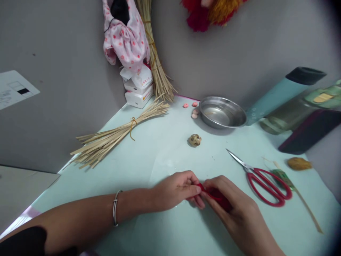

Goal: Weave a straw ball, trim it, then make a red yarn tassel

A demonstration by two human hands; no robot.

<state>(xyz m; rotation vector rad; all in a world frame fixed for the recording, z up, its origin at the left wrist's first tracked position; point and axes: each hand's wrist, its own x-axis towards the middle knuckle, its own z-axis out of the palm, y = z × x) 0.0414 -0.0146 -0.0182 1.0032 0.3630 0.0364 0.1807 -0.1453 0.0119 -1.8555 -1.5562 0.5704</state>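
Worktop [160, 156] pale green, as I see it from my station. Far left: a tied bundle of dry strips [124, 129]; behind it I note stacked white boxes [138, 97] beside a taller straw bundle [160, 76]. Far centre: metal bowl [222, 124], small pink pieces [185, 105] to its left. Nearer, a mottled ball [195, 140] on its own. Right: red-handled scissors [252, 169], points toward far left; mustard tuft [299, 164] past the handles. Far right I log a blue-green tumbler [275, 94], a clear bottle [282, 115], a dark box [306, 131].
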